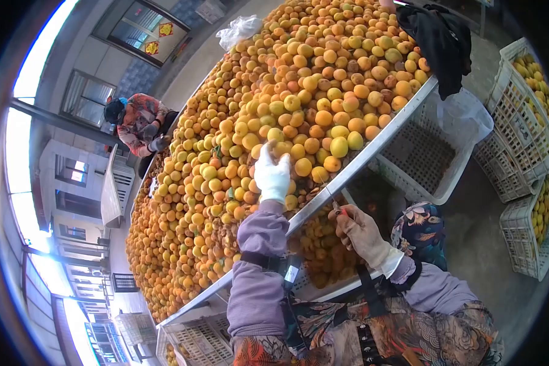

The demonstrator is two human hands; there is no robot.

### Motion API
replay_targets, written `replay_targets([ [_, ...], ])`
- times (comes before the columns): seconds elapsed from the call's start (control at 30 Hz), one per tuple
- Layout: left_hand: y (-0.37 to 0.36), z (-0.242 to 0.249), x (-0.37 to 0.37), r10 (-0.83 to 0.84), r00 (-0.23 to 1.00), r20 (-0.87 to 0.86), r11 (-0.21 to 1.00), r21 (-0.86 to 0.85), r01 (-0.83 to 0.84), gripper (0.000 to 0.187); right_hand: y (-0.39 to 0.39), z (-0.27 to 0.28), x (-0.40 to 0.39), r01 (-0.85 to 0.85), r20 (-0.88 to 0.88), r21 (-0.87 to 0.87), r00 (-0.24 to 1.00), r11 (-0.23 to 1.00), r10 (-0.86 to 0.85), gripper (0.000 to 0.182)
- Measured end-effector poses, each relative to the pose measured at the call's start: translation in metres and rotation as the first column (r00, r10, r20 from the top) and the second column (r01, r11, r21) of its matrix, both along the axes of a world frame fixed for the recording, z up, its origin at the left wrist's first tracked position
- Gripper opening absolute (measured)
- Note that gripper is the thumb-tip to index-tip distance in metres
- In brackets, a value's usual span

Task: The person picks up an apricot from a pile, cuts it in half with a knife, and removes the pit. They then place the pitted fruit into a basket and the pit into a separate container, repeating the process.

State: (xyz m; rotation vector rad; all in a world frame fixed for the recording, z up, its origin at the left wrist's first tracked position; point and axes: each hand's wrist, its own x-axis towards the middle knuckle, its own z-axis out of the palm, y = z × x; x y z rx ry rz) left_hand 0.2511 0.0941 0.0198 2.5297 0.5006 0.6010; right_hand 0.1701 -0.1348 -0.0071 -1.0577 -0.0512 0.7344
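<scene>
My left hand (272,175), in a white glove, reaches over the heap of apricots (226,158). Its thumb and fingers are apart, and their tips touch or nearly touch the fruit. My right hand (363,235), in a stained glove, is closed just outside the metal table edge (360,157). It grips a small knife (341,211) with some red at the handle; a thin blade seems to point up toward the fruit. Beneath my right hand, a crate of apricots (323,241) stands partly hidden below the edge.
A person (141,125) works at the heap's far left side. Stacked plastic crates (512,146) with fruit stand at right. Nearer is a pale crate (418,161) with a plastic bag (466,116). Dark cloth (439,43) hangs over the table corner. Another crate (195,341) is at lower left.
</scene>
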Motion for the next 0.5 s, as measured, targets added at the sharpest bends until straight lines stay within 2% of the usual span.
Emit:
replay_targets([
  [0.07, 0.004, 0.006, -0.013, -0.089, 0.98, 0.177, 0.922, -0.357, 0.148, 0.042, -0.001, 0.0, 0.001, -0.02, 0.001, 0.032, 1.0, 0.999, 0.02, 0.028],
  [0.1, -0.006, 0.02, -0.026, -0.108, 0.956, 0.273, 0.882, -0.418, 0.219, 0.042, -0.001, 0.0, 0.002, -0.037, 0.004, 0.065, 0.999, 0.997, 0.037, 0.03],
  [0.17, -0.014, 0.042, -0.056, -0.077, 0.956, 0.283, 0.686, -0.681, 0.257, 0.043, -0.002, 0.001, 0.002, -0.063, 0.006, 0.088, 0.998, 0.994, 0.063, 0.03],
  [0.2, -0.015, 0.042, -0.071, -0.07, 0.92, 0.386, 0.445, -0.813, 0.375, 0.043, -0.002, 0.001, 0.002, -0.08, 0.005, 0.106, 0.997, 0.991, 0.08, 0.031],
  [0.23, -0.019, 0.041, -0.088, -0.029, 0.877, 0.48, 0.167, -0.862, 0.478, 0.043, -0.002, 0.0, 0.001, -0.094, 0.008, 0.104, 0.996, 0.99, 0.094, 0.031],
  [0.27, -0.027, 0.039, -0.106, -0.014, 0.853, 0.521, 0.013, -0.853, 0.521, 0.043, -0.002, 0.0, 0.001, -0.142, -0.002, 0.122, 0.99, 0.982, 0.144, 0.031],
  [0.4, -0.049, 0.015, -0.167, 0.136, 0.876, 0.462, -0.146, -0.866, 0.479, 0.05, 0.002, 0.008, -0.008, -0.299, 0.071, 0.059, 0.953, 0.952, 0.295, 0.031],
  [0.5, -0.062, 0.004, -0.199, 0.152, 0.897, 0.415, -0.128, -0.892, 0.434, 0.051, 0.002, 0.015, -0.024, -0.381, 0.111, -0.007, 0.919, 0.925, 0.379, 0.03],
])
